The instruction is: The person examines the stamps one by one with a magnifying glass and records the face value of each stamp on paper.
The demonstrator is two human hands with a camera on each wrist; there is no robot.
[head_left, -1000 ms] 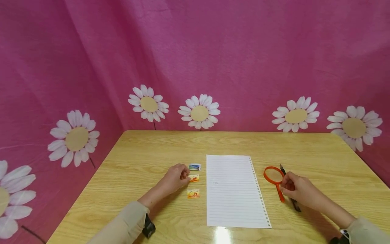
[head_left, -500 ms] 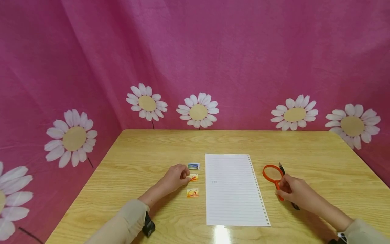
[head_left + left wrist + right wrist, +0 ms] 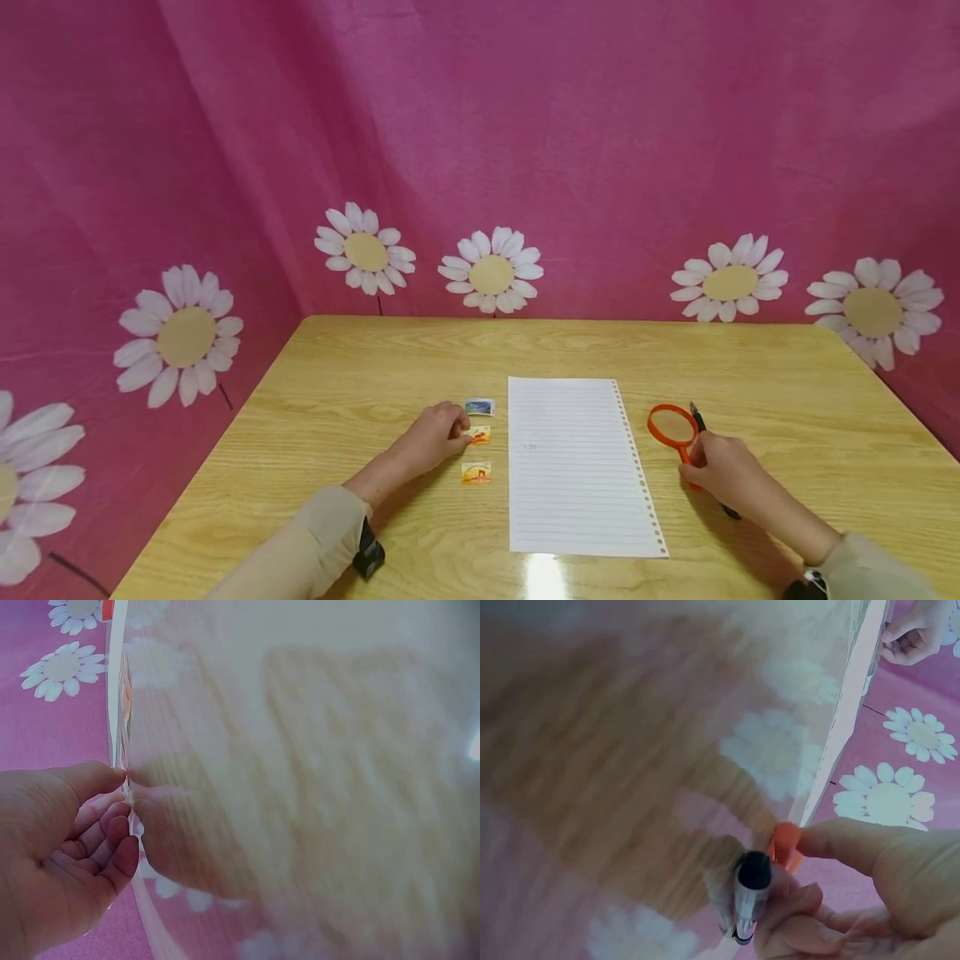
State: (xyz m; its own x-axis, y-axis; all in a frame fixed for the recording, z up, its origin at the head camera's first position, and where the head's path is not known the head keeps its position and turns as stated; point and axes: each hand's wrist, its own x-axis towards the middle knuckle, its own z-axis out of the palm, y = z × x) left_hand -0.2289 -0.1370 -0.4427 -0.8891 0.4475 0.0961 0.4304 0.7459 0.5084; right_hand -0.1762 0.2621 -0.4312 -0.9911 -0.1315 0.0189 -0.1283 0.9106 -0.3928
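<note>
In the head view my left hand (image 3: 437, 435) is at the left edge of the middle orange-and-yellow stamp (image 3: 480, 435), thumb and forefinger tips close together there, the other fingers curled. A blue stamp (image 3: 480, 407) lies above it and another orange-and-yellow stamp (image 3: 476, 473) below. On the right, my right hand (image 3: 723, 471) pinches the handle of an orange-red magnifying glass (image 3: 651, 427), whose lens end points away from me. In the right wrist view the thumb meets the orange handle (image 3: 784, 844). A black pen (image 3: 699, 419) runs partly hidden beneath this hand.
A sheet of lined paper (image 3: 577, 500) with punched holes along its right edge lies between the hands, with a small handwritten mark at its left. The wooden table (image 3: 360, 358) ends at a pink curtain (image 3: 600, 150) printed with daisies.
My right hand has moved slightly left and down from over the pen onto the magnifying glass's handle and taken hold of it. The left hand has stayed at the middle stamp.
</note>
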